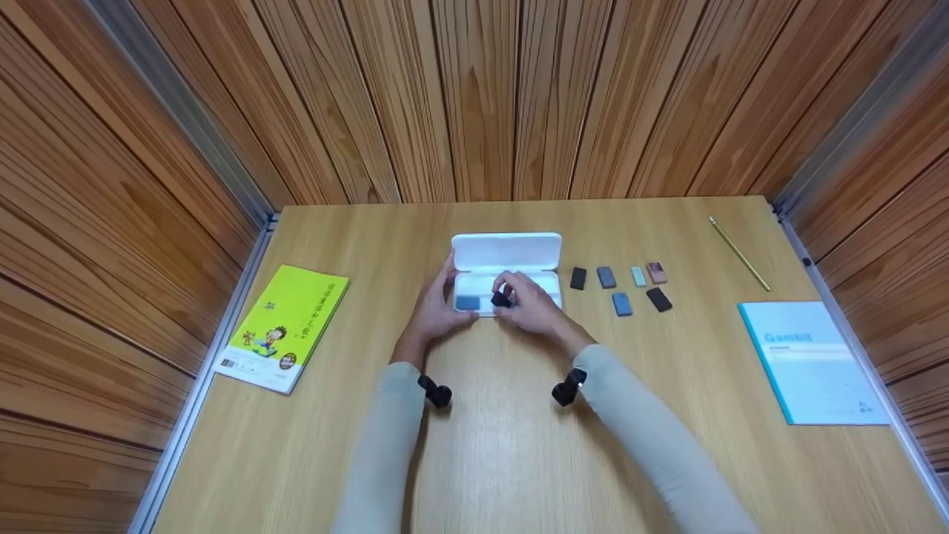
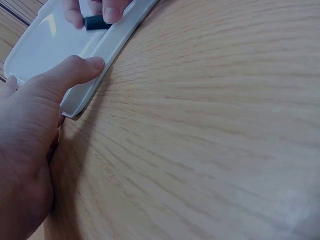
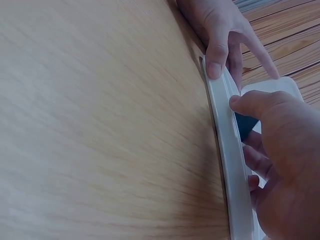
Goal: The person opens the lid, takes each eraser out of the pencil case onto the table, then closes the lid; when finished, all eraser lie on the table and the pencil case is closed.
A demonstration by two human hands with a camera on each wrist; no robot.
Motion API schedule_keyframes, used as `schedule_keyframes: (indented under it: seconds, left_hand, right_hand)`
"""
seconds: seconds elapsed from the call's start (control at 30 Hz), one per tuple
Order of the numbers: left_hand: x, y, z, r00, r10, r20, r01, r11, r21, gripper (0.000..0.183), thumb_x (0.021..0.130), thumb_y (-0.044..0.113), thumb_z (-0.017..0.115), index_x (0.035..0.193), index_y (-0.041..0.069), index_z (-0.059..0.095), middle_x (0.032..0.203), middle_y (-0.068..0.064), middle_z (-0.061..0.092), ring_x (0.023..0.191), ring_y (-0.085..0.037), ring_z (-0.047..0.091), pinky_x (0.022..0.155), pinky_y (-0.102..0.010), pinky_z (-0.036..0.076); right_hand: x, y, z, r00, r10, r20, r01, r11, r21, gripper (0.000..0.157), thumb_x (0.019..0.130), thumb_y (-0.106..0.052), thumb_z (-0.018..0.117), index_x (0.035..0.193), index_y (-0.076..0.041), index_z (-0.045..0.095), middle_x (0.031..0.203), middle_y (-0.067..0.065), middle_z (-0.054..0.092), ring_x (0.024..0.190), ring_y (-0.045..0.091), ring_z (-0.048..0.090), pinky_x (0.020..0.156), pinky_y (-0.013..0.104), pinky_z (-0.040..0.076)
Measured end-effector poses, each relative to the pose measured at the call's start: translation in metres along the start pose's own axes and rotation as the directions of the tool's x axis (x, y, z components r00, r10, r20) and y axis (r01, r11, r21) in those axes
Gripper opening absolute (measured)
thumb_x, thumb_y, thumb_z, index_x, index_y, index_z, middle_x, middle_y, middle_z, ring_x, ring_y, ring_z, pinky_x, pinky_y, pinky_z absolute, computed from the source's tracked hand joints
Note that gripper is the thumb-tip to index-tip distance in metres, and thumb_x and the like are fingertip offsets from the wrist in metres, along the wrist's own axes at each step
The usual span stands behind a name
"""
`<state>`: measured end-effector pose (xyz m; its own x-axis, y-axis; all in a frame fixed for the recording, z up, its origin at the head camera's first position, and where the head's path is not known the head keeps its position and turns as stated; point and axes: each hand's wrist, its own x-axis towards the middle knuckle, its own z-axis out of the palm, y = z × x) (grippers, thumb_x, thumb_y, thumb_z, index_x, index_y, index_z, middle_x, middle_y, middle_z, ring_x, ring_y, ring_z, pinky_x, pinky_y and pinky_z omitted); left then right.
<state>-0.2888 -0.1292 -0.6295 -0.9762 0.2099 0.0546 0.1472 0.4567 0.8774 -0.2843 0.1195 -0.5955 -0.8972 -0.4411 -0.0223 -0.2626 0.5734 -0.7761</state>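
Observation:
A white pencil case (image 1: 507, 252) lies with its lid folded back. At its left end, my left hand (image 1: 436, 308) grips the case, the thumb on the front rim and the fingers along the side. My right hand (image 1: 532, 304) is over the case and pinches a small black block (image 1: 501, 300) between thumb and fingers. In the left wrist view the black block (image 2: 97, 23) shows just above the front rim. Inside the case, at the left, lies a grey-blue block (image 1: 468, 302).
Right of the case lie several small blocks, among them a black one (image 1: 578, 278), a light blue one (image 1: 638, 277) and a pinkish one (image 1: 656, 272). A gold pencil (image 1: 740, 254) and a blue notebook (image 1: 815, 371) are far right, a yellow-green book (image 1: 289, 322) at the left.

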Motion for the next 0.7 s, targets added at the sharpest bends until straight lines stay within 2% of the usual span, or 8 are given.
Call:
schedule_keyframes:
  seconds: [0.23, 0.53, 0.7]
  left_hand:
    - [0.000, 0.001, -0.001, 1.000, -0.010, 0.007, 0.010, 1.000, 0.000, 0.131, 0.085, 0.017, 0.098, 0.183, 0.033, 0.012, 0.167, -0.012, 0.059, 0.162, -0.033, 0.048, 0.143, -0.063, 0.021]
    - [-0.001, 0.002, -0.001, 0.999, -0.038, 0.010, 0.038, 0.999, -0.004, 0.131, 0.087, 0.020, 0.098, 0.183, 0.035, 0.011, 0.171, -0.012, 0.056, 0.166, -0.031, 0.044, 0.144, -0.062, 0.021]
    - [-0.001, 0.003, 0.001, 0.999, -0.052, 0.009, 0.052, 0.999, -0.012, 0.131, 0.087, 0.020, 0.098, 0.182, 0.039, 0.011, 0.172, -0.011, 0.054, 0.166, -0.031, 0.044, 0.144, -0.061, 0.022]
  right_hand:
    - [-0.002, 0.000, 0.002, 0.998, -0.026, -0.057, 0.028, 0.999, 0.027, 0.028, 0.103, -0.010, 0.079, 0.123, -0.013, 0.060, 0.126, 0.015, 0.067, 0.114, 0.031, 0.065, 0.100, 0.045, 0.053]
    - [-0.003, 0.000, -0.003, 0.997, -0.025, -0.078, 0.029, 0.999, 0.040, 0.028, 0.104, -0.011, 0.080, 0.128, -0.012, 0.064, 0.125, 0.013, 0.069, 0.108, 0.028, 0.064, 0.092, 0.035, 0.051]
    - [-0.006, -0.004, -0.011, 0.997, -0.015, -0.071, 0.020, 0.998, 0.062, 0.031, 0.105, -0.013, 0.079, 0.132, -0.014, 0.065, 0.129, 0.012, 0.070, 0.116, 0.030, 0.068, 0.101, 0.044, 0.059]
